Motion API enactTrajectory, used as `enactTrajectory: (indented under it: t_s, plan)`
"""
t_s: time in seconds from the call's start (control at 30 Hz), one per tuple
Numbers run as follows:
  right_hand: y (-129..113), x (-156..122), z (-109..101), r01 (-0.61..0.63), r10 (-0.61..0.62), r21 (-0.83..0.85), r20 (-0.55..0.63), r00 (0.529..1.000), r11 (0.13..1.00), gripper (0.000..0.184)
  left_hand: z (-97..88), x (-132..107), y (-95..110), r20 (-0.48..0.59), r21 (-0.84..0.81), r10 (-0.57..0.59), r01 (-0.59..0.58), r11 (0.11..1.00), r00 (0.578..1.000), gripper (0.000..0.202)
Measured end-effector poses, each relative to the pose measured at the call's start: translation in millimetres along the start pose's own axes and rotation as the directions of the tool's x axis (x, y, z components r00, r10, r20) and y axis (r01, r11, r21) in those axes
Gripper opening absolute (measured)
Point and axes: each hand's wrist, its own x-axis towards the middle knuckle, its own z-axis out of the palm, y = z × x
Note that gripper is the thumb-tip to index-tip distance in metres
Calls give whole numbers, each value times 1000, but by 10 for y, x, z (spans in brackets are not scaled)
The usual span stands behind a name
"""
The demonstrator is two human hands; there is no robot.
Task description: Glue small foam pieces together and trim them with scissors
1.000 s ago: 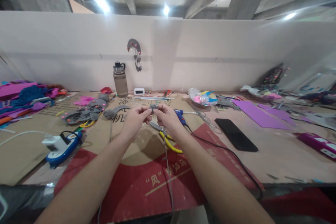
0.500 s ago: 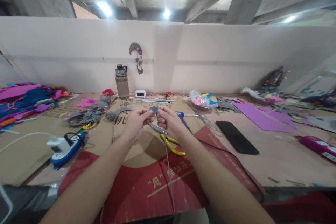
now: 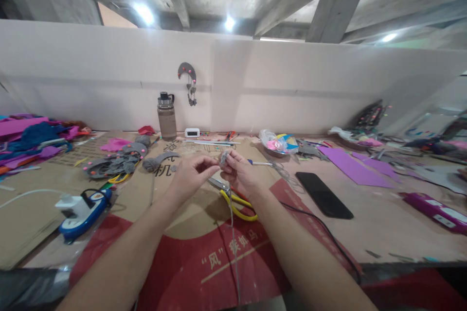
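grey felt bit (image 3: 223, 157) btwn 2 hands, fingertips pinching

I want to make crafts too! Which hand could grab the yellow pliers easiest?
Probably the right hand: the yellow pliers lie just beneath it, though it pinches the grey piece. The left hand is farther off.

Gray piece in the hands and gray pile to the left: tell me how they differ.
The small gray piece is pinched in the right hand, lifted clear of the cardboard; the gray pile lies on it, untouched. The piece is single and tiny; the pile spreads wide, many shapes, some with pink dots. Both look the same gray.
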Motion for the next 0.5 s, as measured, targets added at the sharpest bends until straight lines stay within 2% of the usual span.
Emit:
enactTrajectory:
  t_s: [0.07,0.13,0.2,0.33,0.4,0.5]
  plan:
    - [57,37,-25,65,-79,-97,-149,986,993,27,9,-14,27,1,127,75,-74,989,997,10]
    - [107,73,-60,112,-151,-155,-270,951,982,26,18,-17,27,-40,185,106,-97,978,994,8]
    - [127,92,-95,134,-156,-94,-290,944,987,26,12,-13,15,-73,210,108,-90,974,991,9]
    - [73,63,-116,51,-34,174,-98,995,983,28,-50,-24,11,-57,293,85,-65,954,995,11]
    - [27,31,-100,-1,0,256,5,1000,967,28,-80,-37,11,-48,323,91,-71,944,995,17]
    - [-28,-10,-65,-13,-8,317,64,998,948,30,-88,-40,-7,-82,372,104,-66,926,991,22]
